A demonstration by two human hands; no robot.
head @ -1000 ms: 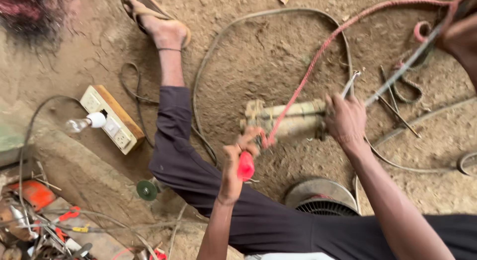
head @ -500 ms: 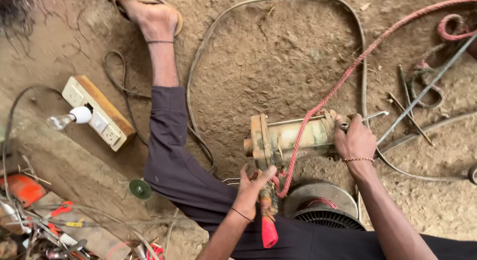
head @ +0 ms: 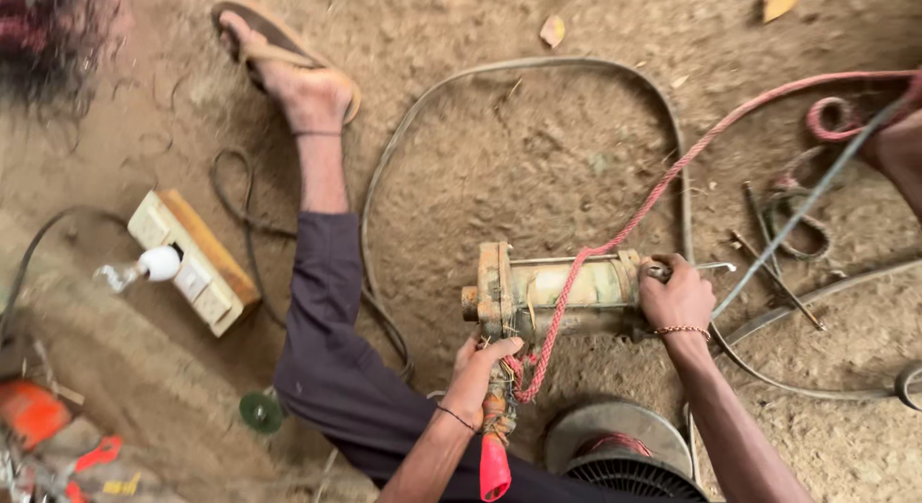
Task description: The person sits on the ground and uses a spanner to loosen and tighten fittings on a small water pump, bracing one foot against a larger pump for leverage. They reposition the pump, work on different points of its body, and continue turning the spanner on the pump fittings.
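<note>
On bare sandy ground strewn with hoses, your left hand [head: 477, 368] fingers clench a red-handled tool [head: 494, 455] while your right hand [head: 677, 296] grips the rusty motor's [head: 557, 294] right end.

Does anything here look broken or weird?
Yes. The rusty, dirt-caked cylindrical metal pump lies on its side on bare soil, with a frayed red rope looped round it. A white switch board also sits loose in the dirt.

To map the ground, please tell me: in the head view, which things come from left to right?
Bulb → switch board → green disc → left hand → pump body → right hand → metal rods.
</note>
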